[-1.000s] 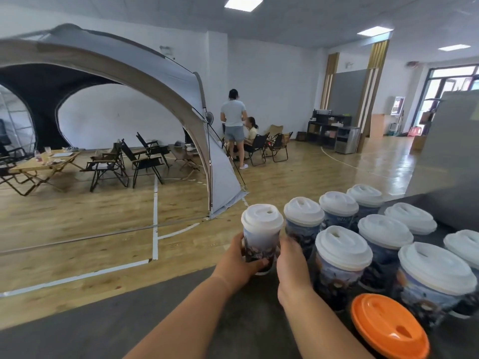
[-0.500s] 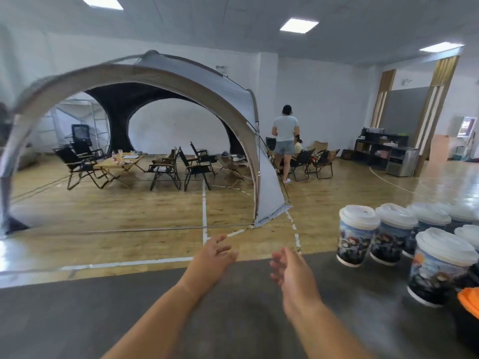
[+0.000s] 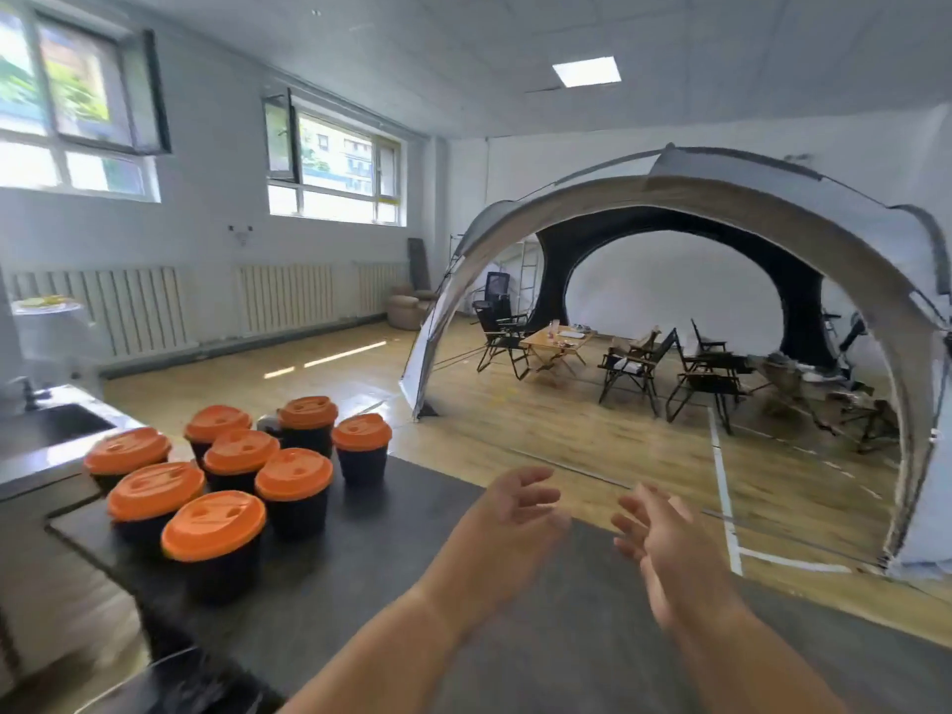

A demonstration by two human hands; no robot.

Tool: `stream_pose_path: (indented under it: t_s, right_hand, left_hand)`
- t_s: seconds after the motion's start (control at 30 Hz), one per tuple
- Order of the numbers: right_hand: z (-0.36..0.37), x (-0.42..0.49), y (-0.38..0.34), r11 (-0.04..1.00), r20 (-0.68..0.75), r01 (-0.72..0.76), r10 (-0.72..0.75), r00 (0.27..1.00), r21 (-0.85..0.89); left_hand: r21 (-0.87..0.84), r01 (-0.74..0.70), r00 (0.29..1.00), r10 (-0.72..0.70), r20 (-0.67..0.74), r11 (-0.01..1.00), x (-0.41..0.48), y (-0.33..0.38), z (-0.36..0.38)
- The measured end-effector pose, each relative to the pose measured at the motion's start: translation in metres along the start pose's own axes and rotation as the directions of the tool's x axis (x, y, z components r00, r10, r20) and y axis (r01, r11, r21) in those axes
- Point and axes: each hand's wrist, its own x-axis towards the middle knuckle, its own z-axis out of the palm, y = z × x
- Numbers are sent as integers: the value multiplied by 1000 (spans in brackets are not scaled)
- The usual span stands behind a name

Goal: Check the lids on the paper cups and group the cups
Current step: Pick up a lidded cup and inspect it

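Observation:
Several dark paper cups with orange lids stand bunched together on the left of the dark counter [image 3: 391,574]; the nearest cup [image 3: 214,528] is at the front and the farthest-right cup [image 3: 361,445] stands a little apart. My left hand [image 3: 507,512] and my right hand [image 3: 664,548] hover above the counter to the right of the cups, palms facing each other, fingers spread and holding nothing. No white-lidded cup is in view.
A sink [image 3: 46,430] with a tap sits at the far left beyond the cups. Past the counter's edge lies a wooden floor with a large grey dome tent [image 3: 721,208], folding chairs and a low table [image 3: 556,342].
My view has swung left: the white-lidded cups left the frame and the orange-lidded group came in. A second ago both hands held a white-lidded cup; both are empty now.

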Motion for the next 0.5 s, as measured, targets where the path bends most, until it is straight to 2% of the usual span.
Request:
stream_pose_path:
  t_s: [0.1,0.23,0.3,0.37,0.43,0.5]
  right_hand:
    - [69,3,0,999,110,22,-18,994,-37]
    - [147,0,8,993,238,34,-7,971,-110]
    - [182,-5,13,984,331,61,-2,943,-168]
    - [214,-13,20,958,439,105,23,898,-266]
    - [244,-20,30,916,535,167,60,843,-365]
    - [270,-23,40,844,596,286,50,801,-455]
  left_hand:
    - [56,-80,995,83,-55,995,-16,22,-62]
    - [321,-177,953,243,-180,930,-36,37,-133]
    - [562,-142,911,330,-249,815,-43,37,-168]
    - [760,-66,875,404,-268,647,-46,31,-199]
    - [842,11,878,397,-266,539,-45,17,-226]
    - [868,81,914,311,-261,490,-41,-2,-244]
